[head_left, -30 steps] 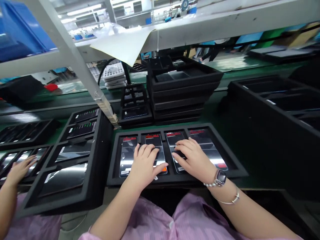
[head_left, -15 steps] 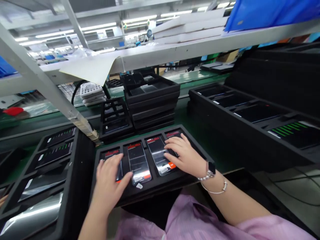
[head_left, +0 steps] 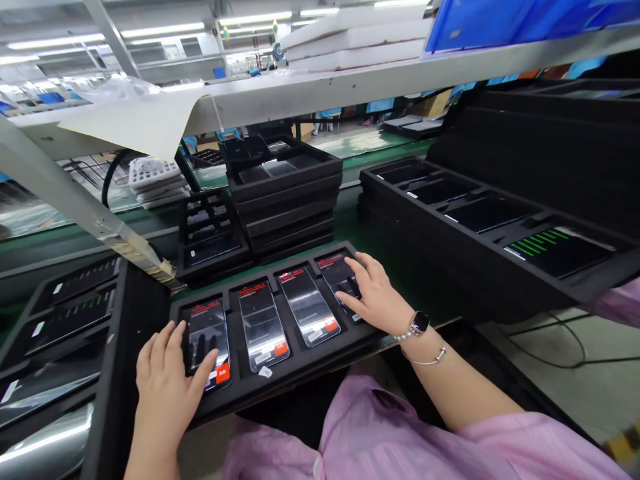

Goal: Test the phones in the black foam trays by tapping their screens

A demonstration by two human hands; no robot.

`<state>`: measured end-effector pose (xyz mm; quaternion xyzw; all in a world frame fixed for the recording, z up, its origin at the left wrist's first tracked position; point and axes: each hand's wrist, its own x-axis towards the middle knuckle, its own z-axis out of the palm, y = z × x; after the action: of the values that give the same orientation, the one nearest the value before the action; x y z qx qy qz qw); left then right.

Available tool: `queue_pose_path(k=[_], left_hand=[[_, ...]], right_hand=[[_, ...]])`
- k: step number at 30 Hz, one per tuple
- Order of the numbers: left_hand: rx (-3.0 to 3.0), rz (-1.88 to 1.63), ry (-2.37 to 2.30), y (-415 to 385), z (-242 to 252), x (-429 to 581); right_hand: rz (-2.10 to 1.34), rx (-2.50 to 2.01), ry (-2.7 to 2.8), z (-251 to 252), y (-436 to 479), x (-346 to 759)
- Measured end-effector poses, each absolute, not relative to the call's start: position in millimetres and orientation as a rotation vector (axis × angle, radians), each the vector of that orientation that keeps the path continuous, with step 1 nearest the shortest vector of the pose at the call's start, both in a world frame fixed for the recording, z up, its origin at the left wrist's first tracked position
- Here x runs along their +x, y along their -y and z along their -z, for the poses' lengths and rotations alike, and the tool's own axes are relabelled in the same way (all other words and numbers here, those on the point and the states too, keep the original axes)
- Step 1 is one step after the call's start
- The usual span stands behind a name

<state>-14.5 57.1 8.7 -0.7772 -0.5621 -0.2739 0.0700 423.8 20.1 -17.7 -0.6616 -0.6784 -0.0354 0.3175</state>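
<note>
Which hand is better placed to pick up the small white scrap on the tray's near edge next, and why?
Probably the left hand: it is open at the leftmost phone, its thumb extended towards the white scrap. The right hand is farther off, at the rightmost phone.

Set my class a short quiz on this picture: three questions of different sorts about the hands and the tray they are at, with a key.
1. Count: how many phones lie in the tray that the left hand and right hand are at?
2. True or false: a watch is worn on the right arm.
3. Choose: which phone does the right hand partly cover in this view?
A) leftmost
B) second from left
C) rightmost

Key: 1. Four; 2. True; 3. C
</note>
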Motion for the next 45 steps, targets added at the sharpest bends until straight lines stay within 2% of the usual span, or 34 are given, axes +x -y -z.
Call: queue_pose_path(k=[5, 12, 20, 24, 32, 39, 45], left_hand=[[-2.427, 0.708, 1.849, -56, -15, -9], [-2.522, 0.554, 1.614, -60, -12, -12], [-2.5, 0.62, 1.793, -56, -20, -5], [-2.475, 0.593, 1.693, -46, -23, 4], [-2.422, 0.689, 1.766, -30, -19, 13], [-2.518, 0.656, 1.841, -35, -17, 12], [-2.511, 0.904, 1.499, -6, -19, 31]], right_hand=[[-0.018, -1.77, 1.904, 11, -22, 425], [-0.061, -1.74, 1.99, 5, -21, 422], [-0.024, -1.751, 1.962, 10, -21, 427], [-0.052, -1.725, 1.982, 17, -15, 433], [0.243, -1.684, 1.914, 22, -1, 442], [0.018, -1.745, 2.03, 15, -1, 441], [0.24, -1.535, 1.963, 17, 11, 425]])
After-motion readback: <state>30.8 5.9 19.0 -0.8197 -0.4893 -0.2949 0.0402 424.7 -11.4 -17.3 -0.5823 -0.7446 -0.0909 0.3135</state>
